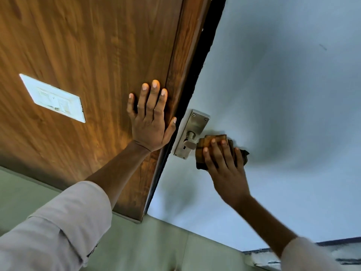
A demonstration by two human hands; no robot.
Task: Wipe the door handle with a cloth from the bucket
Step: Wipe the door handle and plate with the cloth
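A steel door handle sits on a metal backplate with a keyhole, mounted on a pale blue-grey door. My right hand presses a brown checked cloth around the lever's outer end, so most of the lever is hidden under the cloth. My left hand lies flat with fingers spread on the brown wooden panel beside the dark door edge, holding nothing. No bucket is in view.
A white switch plate is set in the wooden panel at the left. Pale green floor lies below the door. A dark strip shows at the lower right.
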